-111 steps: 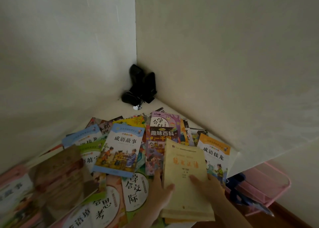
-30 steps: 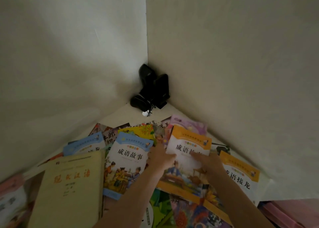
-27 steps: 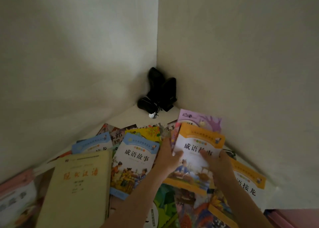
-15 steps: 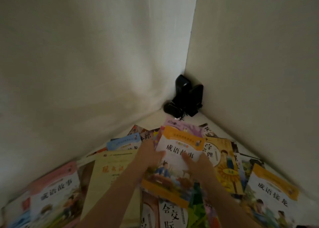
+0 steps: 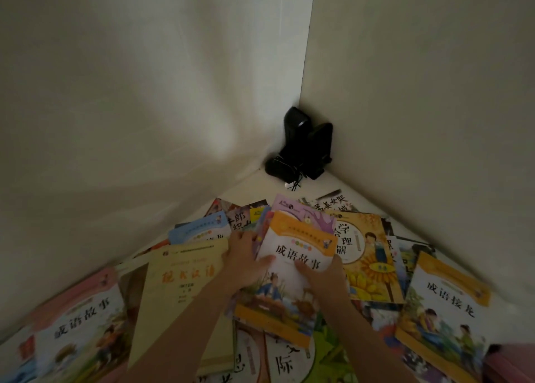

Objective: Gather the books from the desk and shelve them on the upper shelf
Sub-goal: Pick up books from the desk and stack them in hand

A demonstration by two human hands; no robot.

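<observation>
Many picture books lie spread over a white desk [image 5: 254, 184] in a wall corner. Both my hands hold an orange-topped book [image 5: 292, 284], with a purple-topped book [image 5: 301, 209] stacked under it. My left hand [image 5: 244, 259] grips the stack's left edge, thumb on the cover. My right hand [image 5: 322, 275] presses on the cover's right side. A pale yellow textbook [image 5: 179, 290] lies left of my left arm. A pink-topped book [image 5: 78, 322] is at the far left, a sunflower-cover book [image 5: 366, 255] and another orange-topped book [image 5: 447, 307] to the right. No shelf is in view.
A black device with cables [image 5: 301, 148] stands in the far corner where the two white walls meet. A pink object [image 5: 509, 364] shows at the bottom right edge.
The pale yellow textbook went from my hands to the left side of the desk. Both hands then took the orange-topped book and carried it leftward as my view swung left.
</observation>
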